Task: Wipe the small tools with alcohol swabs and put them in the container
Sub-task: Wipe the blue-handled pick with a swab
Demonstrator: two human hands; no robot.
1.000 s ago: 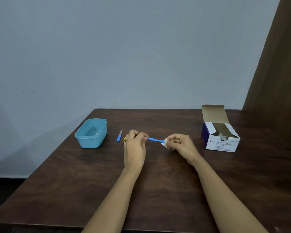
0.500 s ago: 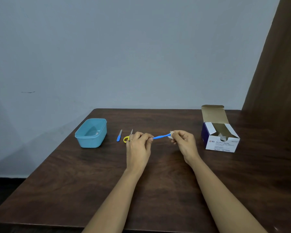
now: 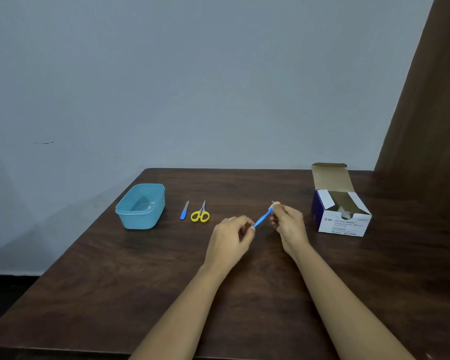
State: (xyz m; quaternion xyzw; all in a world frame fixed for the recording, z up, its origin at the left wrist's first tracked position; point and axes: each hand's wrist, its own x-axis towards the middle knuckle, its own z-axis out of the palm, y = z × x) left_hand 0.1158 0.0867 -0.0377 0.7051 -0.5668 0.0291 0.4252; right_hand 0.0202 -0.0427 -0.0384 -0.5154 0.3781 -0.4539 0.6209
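1. The left hand point(image 3: 230, 236) pinches the lower end of a slim blue plastic tool point(image 3: 262, 218) between thumb and fingertips, above the dark wood-grain bench point(image 3: 115, 281).
2. The right hand point(image 3: 287, 222) is closed around the tool's upper end with a small white alcohol swab point(image 3: 276, 203) wrapped over it; the tool slants toward 1 o'clock.
3. A light blue rounded-rectangular plastic container point(image 3: 140, 207) sits at 10 o'clock from the hands, well apart.
4. Between the container and the hands lie a thin blue-handled metal file point(image 3: 184, 210) and, just beside it, small yellow-handled scissors point(image 3: 200, 213), blades shut, pointing to 12 o'clock.
5. An open white-and-purple cardboard swab box point(image 3: 340, 214), flap upright, stands at 3 o'clock.
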